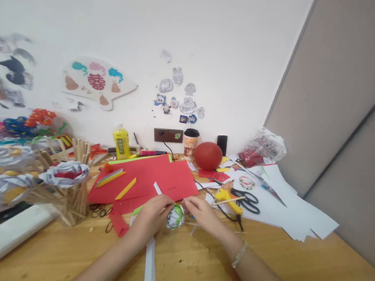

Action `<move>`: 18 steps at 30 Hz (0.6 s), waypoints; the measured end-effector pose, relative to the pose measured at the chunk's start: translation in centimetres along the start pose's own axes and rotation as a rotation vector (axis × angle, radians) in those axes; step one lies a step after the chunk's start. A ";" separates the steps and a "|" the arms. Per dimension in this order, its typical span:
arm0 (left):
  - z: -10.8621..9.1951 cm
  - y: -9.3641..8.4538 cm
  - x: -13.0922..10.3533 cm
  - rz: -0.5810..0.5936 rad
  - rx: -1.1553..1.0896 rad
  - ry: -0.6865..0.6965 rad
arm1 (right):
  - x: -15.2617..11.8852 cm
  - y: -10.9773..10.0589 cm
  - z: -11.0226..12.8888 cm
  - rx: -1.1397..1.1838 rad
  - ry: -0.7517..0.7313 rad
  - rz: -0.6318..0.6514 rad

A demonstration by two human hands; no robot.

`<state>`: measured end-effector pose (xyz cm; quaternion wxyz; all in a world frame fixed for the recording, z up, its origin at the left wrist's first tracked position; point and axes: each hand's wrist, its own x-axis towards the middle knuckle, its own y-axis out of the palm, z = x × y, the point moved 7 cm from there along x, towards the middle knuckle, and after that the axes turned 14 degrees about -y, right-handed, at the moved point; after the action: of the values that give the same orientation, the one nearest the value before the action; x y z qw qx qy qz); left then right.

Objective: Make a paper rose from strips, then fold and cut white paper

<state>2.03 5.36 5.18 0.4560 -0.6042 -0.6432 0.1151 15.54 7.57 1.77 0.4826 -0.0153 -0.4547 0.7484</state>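
Observation:
A small rounded rosette of white and green folded paper strips (175,217) is between my two hands, above the tabletop. My left hand (151,214) is closed at its left side, the fingers curled towards its upper edge. From under that hand a long white paper strip (150,266) runs down towards me. My right hand (203,212) pinches with thumb and forefinger at the rosette's upper right edge; the exact fingertip contact is too small to make out. Close beyond the hands lie red paper sheets (151,176).
A yellow glue gun (230,200) and black scissors (249,203) lie to the right, near white sheets (267,204). Behind are a red balloon (208,156), a lidded cup (191,145) and a yellow bottle (121,142). Paper flowers (64,174) and wooden sticks (70,202) stand left.

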 end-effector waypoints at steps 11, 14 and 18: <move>-1.2 -1.1 -0.7 -0.151 -0.005 0.187 | -0.4 2.9 0.2 1.038 0.203 -0.126; -1.7 -1.3 -0.9 -0.159 0.009 0.234 | -0.3 2.6 0.3 0.991 0.182 -0.130; -2.0 -1.2 -1.0 -0.127 0.054 0.241 | -0.2 2.4 -0.1 0.931 0.177 -0.134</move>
<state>2.51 3.39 6.74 0.5526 -0.5591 -0.6174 0.0299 14.00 7.17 -0.06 0.5224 0.1680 -0.0283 0.8355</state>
